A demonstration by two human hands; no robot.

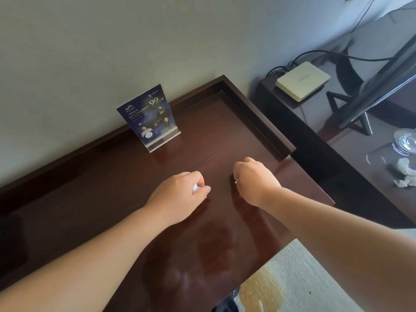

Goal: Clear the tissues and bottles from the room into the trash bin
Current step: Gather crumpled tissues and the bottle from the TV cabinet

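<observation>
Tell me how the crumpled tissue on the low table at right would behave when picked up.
The crumpled tissue looks thin and loosely wadded, so it is probably very light and will squash when gripped. It lies in several ragged pieces, so small bits may tear off or stay on the low table.
</observation>
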